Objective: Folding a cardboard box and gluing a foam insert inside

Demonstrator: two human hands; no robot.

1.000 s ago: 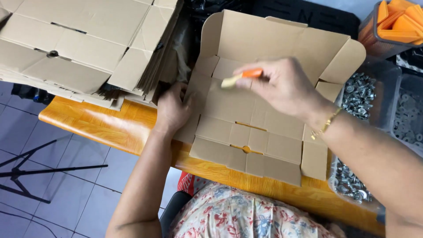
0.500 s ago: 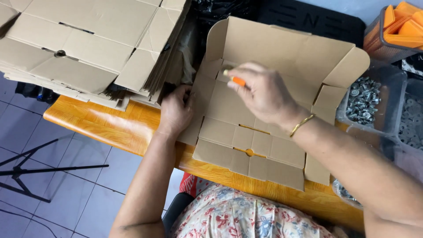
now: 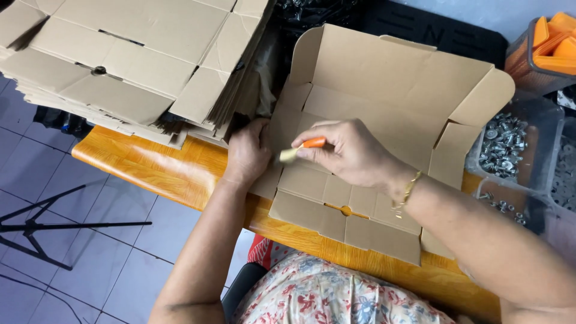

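Observation:
A flat-cut brown cardboard box point(image 3: 396, 102) lies partly folded on the orange wooden table point(image 3: 150, 165), its back flaps standing up. My left hand point(image 3: 246, 153) presses on the box's left flap at the table edge. My right hand point(image 3: 351, 153) is over the box's floor, pinching a small tool with an orange handle and a pale tip point(image 3: 302, 147). The tip points left, toward my left hand, just above the cardboard.
A tall stack of flat cardboard blanks point(image 3: 132, 66) fills the table's left side. Clear tubs of metal screws and washers point(image 3: 507, 147) sit at the right. An orange-lidded container point(image 3: 549, 51) is at the far right. A black stand point(image 3: 42, 231) is on the tiled floor.
My right hand has moved left across the box with the orange tool, closer to my left hand. The left hand has stayed on the left flap.

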